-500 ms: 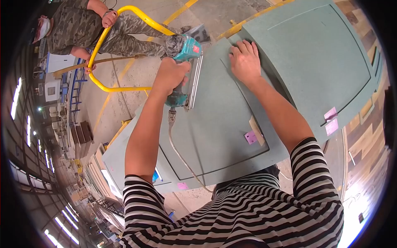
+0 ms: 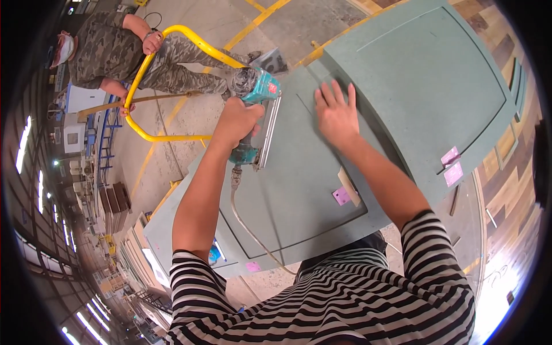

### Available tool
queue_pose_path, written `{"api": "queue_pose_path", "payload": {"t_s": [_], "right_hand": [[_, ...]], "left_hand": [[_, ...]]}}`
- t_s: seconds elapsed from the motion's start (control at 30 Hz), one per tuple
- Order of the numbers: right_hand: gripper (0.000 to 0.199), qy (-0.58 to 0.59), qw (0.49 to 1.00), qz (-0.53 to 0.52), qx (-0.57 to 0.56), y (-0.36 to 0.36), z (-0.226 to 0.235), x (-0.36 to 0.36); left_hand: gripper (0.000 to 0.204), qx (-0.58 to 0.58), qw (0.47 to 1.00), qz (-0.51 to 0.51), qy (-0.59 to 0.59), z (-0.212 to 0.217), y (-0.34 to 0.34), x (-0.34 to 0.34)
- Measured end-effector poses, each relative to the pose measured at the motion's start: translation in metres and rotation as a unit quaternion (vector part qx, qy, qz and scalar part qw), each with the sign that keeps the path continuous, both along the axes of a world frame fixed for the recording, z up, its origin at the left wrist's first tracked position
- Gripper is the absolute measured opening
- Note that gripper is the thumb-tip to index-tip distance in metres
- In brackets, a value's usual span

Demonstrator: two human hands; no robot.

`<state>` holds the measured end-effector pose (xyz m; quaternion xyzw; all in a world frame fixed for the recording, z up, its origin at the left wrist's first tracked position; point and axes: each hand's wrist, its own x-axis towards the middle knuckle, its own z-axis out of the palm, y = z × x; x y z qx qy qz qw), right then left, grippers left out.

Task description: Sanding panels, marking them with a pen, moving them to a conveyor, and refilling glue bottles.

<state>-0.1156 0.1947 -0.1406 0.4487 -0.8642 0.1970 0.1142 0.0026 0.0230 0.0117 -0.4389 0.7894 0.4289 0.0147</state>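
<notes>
My left hand (image 2: 237, 122) is wrapped round the grip of a teal and black pneumatic nail gun (image 2: 265, 85), its silver magazine slanting down along the right side. A pale air hose (image 2: 244, 225) runs from the base of its handle toward my waist. The gun is over a grey-green panel (image 2: 287, 207) with grooved rectangles; whether its nose touches the panel is hidden. My right hand (image 2: 338, 114) lies on the same panel with fingers spread, beside the raised edge of a second grey-green panel (image 2: 425, 86).
A person in camouflage (image 2: 115, 49) grips a yellow tubular handle (image 2: 172, 138) at the upper left. Pink tags (image 2: 341, 196) and a thin wooden strip (image 2: 348, 185) lie on the panel. Stacked boards (image 2: 115, 198) stand far left; wood-patterned flooring (image 2: 512, 178) is at right.
My right hand has slid slightly nearer to me, away from the panel's far edge, and its fingers have spread. The nail gun stays in my left hand, a little lower in view.
</notes>
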Motion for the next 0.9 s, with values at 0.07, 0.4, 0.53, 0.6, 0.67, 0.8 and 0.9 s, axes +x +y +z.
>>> {"api": "queue_pose_path", "payload": {"t_s": [0.07,0.4,0.53,0.6,0.67,0.8,0.9], "right_hand": [[0.04,-0.045,0.998,0.027,0.018,0.023,-0.001,0.016],[0.042,-0.076,0.996,0.026,0.046,0.036,0.003,0.02],[0.042,-0.076,0.996,0.027,0.044,0.037,0.005,0.019],[0.042,-0.076,0.996,0.028,0.04,0.037,0.004,0.019],[0.041,-0.08,0.996,0.028,0.024,0.036,0.001,0.021],[0.041,-0.077,0.996,0.031,0.037,0.036,0.002,0.02],[0.041,-0.075,0.996,0.026,0.031,0.037,0.002,0.019]], "left_hand": [[0.024,0.005,1.0,-0.01,0.028,0.001,0.003,-0.003],[0.019,0.031,0.999,0.0,0.038,-0.003,-0.003,-0.07],[0.019,0.036,0.999,-0.006,0.024,-0.007,-0.004,-0.073],[0.02,0.036,0.999,-0.01,0.031,-0.006,-0.003,-0.073],[0.02,0.029,0.999,-0.024,0.006,-0.005,-0.003,-0.071],[0.019,0.004,1.0,-0.013,0.008,0.0,0.009,-0.052],[0.02,0.011,0.999,-0.034,0.004,0.001,0.013,-0.038]]}}
